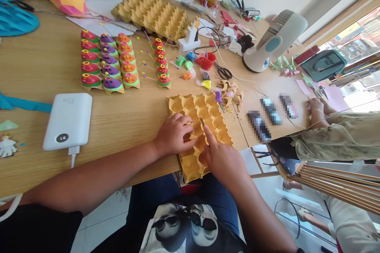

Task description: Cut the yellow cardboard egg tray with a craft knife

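Note:
A yellow-brown egg tray (219,120) lies at the front edge of the table and juts out over my lap. My left hand (171,134) presses on its left side, fingers bent over the cups and gripping the pulp. In my right hand (225,162) is a small knife; only its narrow blade (202,122) shows past my stretched index finger, touching or just above the tray's middle. My palm hides the handle. Torn egg tray scraps (231,91) lie just beyond the tray's far right corner.
Rows of painted egg-cup caterpillars (109,61) stand at the back left, near a second egg tray (151,14). A power bank (69,120) lies left. Scissors (223,72), a red cup (208,61), a fan (274,41) and phones (271,110) are right, beside another person's hands (317,106).

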`<state>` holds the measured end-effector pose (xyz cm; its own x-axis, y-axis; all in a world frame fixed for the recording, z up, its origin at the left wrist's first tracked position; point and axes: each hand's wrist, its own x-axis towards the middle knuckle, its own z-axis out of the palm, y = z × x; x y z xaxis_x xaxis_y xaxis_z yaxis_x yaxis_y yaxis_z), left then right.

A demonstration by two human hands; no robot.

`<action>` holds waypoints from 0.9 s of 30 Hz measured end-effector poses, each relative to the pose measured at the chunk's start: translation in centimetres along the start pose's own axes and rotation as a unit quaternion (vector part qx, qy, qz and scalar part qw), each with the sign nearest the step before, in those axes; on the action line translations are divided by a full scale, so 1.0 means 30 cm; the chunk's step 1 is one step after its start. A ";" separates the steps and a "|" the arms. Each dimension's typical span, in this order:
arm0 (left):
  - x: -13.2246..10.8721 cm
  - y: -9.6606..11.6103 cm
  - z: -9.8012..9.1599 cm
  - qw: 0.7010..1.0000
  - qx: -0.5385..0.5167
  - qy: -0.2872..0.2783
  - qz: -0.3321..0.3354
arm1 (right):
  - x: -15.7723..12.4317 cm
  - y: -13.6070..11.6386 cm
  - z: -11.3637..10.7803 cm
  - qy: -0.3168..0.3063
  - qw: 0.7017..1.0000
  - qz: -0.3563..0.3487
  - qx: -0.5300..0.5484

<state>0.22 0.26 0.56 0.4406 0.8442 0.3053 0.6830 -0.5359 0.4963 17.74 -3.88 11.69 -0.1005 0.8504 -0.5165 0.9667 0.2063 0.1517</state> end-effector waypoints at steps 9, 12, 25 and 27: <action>-0.004 0.002 0.001 1.000 0.008 -0.001 0.003 | 0.003 -0.007 0.029 0.019 1.000 0.004 -0.024; -0.005 0.000 0.006 1.000 0.002 -0.001 0.003 | -0.036 0.001 0.049 0.021 1.000 -0.009 -0.018; -0.008 -0.002 0.028 1.000 -0.001 0.011 0.000 | -0.044 0.005 0.105 0.040 0.999 -0.007 0.006; -0.008 -0.003 0.030 1.000 0.000 0.009 0.000 | -0.044 0.005 0.106 0.045 0.999 -0.005 0.012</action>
<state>0.57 0.11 -0.29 0.4308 0.8441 0.3193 0.6830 -0.5362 0.4961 18.77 -6.52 9.74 -0.1294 0.8891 -0.4390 0.9710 0.2034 0.1257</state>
